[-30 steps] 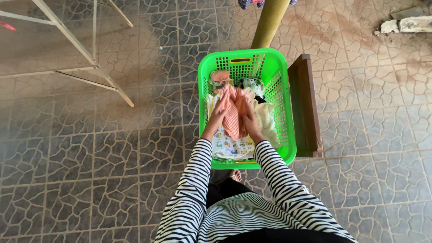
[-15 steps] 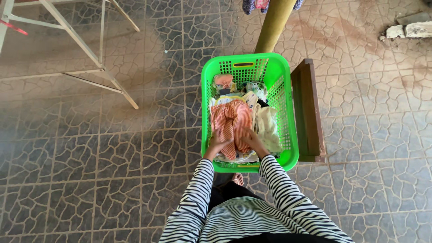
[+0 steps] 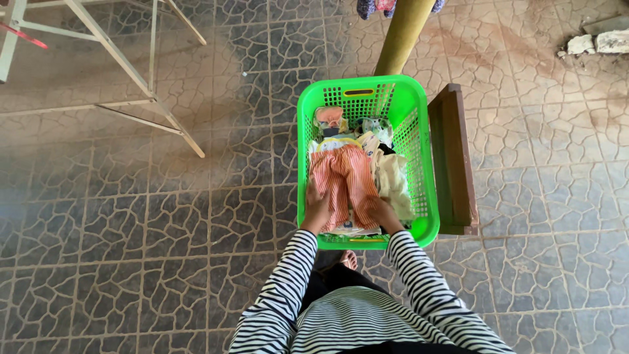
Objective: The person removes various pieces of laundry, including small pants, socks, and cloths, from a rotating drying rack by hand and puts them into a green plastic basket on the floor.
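A bright green plastic laundry basket (image 3: 419, 144) stands on the tiled floor in front of me, filled with small clothes. On top lies a pair of red-and-white striped trousers (image 3: 344, 180), spread flat with its waist toward the far end. My left hand (image 3: 317, 208) holds the end of its left leg at the near side of the basket. My right hand (image 3: 383, 214) holds the end of the right leg. Both arms wear black-and-white striped sleeves. Cream garments (image 3: 392, 177) lie to the right of the trousers.
A dark wooden bench (image 3: 452, 164) stands against the basket's right side. A yellow-green post (image 3: 403, 33) rises just behind the basket. A white metal drying rack (image 3: 124, 72) stands at the upper left. Rubble (image 3: 596, 42) lies at the upper right.
The striped trousers were bunched between my hands over the middle of the basket; now they lie spread flat. Both hands have drawn back to the basket's near edge.
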